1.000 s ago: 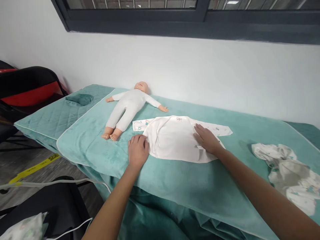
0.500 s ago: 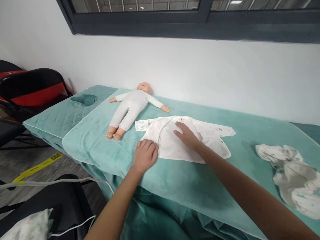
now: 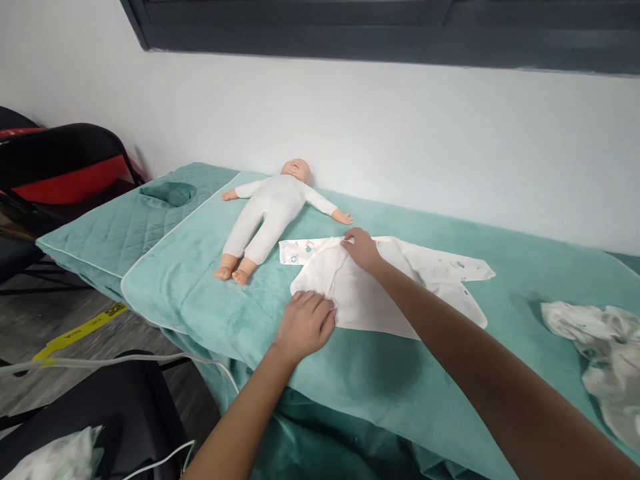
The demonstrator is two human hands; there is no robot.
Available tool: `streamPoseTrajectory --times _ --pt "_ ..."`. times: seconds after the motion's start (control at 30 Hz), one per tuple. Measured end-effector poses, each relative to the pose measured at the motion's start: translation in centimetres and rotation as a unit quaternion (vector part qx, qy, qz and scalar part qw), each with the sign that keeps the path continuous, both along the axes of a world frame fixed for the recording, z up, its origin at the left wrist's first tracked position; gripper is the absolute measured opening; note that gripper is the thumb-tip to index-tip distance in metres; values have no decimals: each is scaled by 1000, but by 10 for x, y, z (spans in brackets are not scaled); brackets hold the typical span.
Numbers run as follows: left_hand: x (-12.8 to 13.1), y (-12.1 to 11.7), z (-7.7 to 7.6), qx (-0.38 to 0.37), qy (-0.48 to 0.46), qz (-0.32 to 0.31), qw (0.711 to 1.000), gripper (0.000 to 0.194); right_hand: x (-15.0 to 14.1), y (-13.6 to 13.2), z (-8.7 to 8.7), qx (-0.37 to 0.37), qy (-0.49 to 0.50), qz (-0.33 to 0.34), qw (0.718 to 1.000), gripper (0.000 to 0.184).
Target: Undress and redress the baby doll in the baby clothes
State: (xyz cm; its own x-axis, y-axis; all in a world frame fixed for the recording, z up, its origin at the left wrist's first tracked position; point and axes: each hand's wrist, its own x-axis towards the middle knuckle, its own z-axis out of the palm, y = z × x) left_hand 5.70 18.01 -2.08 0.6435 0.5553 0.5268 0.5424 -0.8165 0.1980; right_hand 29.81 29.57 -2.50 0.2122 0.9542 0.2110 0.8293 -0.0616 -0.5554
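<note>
A white baby shirt (image 3: 383, 303) with small printed patterns on its sleeves lies spread on the green bed cover, sleeves stretched to both sides. My left hand (image 3: 306, 325) is closed at its lower left edge, fingers curled over the fabric. At the neckline, my right hand (image 3: 361, 249) pinches the cloth near the collar, its forearm crossing over the shirt's right half. A baby doll (image 3: 273, 207) in a white bodysuit lies on its back beyond the shirt to the left, arms out, one hand close to the collar.
Crumpled white printed clothing (image 3: 600, 347) lies on the bed at the right. A face hole (image 3: 169, 193) opens in the quilted bed end (image 3: 107, 227). Black chairs (image 3: 65, 167) stand at the left, and a white cable (image 3: 125, 360) runs past the near chair (image 3: 115, 407).
My right hand has moved from the shirt's chest up and left to the collar, its fingers drawing together. My left hand stays at the lower edge. The view has shifted slightly.
</note>
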Motion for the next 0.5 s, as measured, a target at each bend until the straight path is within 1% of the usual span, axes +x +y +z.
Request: streamPoseTrajectory --times 0.13,0.23,0.3,0.37,0.43,0.5 --pt "0 3 0 -25 -11 -25 999 25 0 0 -4 7 -13 -20 1000 11" --pt "0 2 -2 -31 -32 -27 999 25 -5 -1 -4 10 -26 -31 999 12" --pt "-1 0 -3 -34 -70 -6 997 24 -8 -3 -1 11 -37 -34 999 14" --pt "-4 1 -2 -51 -126 27 990 23 -9 -5 4 13 -48 -36 998 15" --pt "-13 9 4 -76 -178 63 979 22 -10 -3 10 20 -57 -32 998 18" --pt "-28 26 17 -90 -202 108 969 21 -14 7 19 29 -59 -16 998 26"
